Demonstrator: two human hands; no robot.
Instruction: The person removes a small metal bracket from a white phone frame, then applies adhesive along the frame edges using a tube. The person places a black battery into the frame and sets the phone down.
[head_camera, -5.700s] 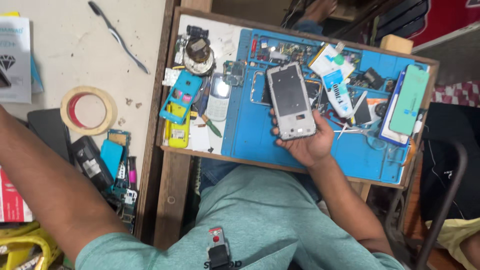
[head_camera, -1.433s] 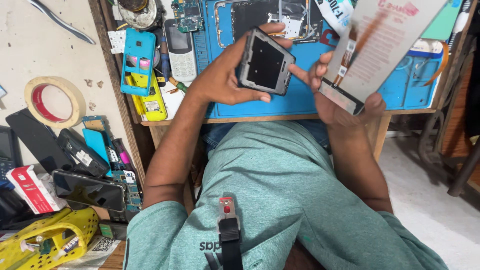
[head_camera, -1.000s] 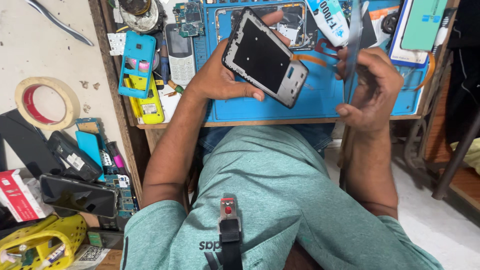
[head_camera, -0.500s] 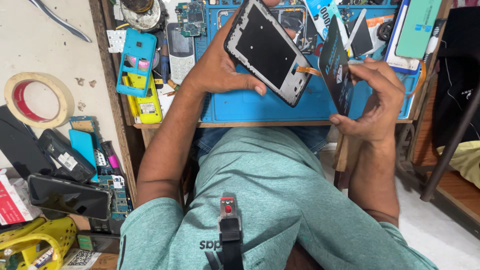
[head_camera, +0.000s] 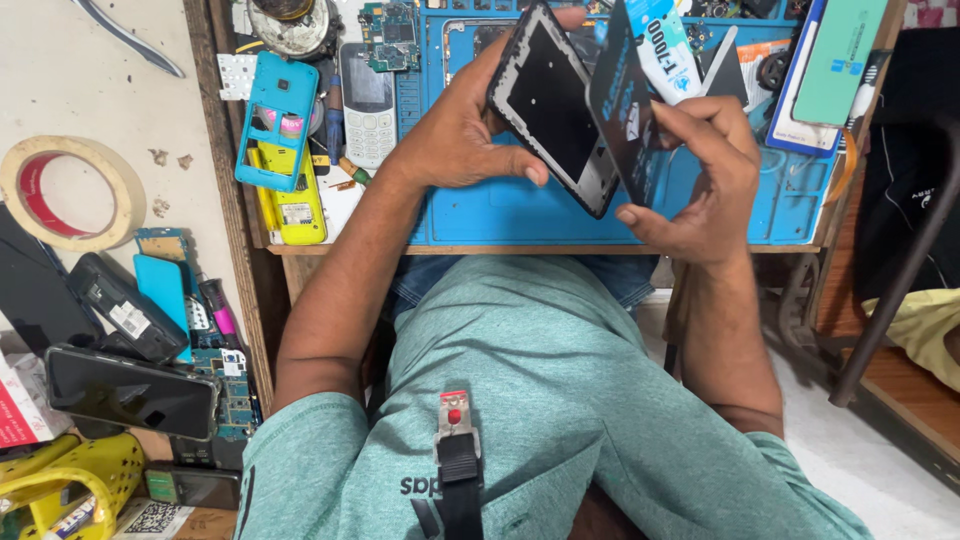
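Observation:
My left hand (head_camera: 455, 135) grips a black phone frame (head_camera: 550, 105), tilted with its dark inner side toward me, over the blue work mat (head_camera: 520, 215). My right hand (head_camera: 700, 170) holds a thin dark screen panel (head_camera: 620, 100) upright, edge-on, right beside the frame's right edge. Whether the panel touches the frame I cannot tell. Both hands hover above the mat near its front edge.
A glue tube (head_camera: 665, 45) lies behind the panel. A grey keypad phone (head_camera: 368, 100), a cyan phone shell (head_camera: 280, 120) and a yellow one (head_camera: 290, 205) lie left of the mat. Tape roll (head_camera: 65, 190), dark phones (head_camera: 130, 390) and a yellow basket (head_camera: 60, 485) sit at left.
My right hand swapped a long packet for the thin dark panel and brought it beside the frame. My left hand turned the frame more upright.

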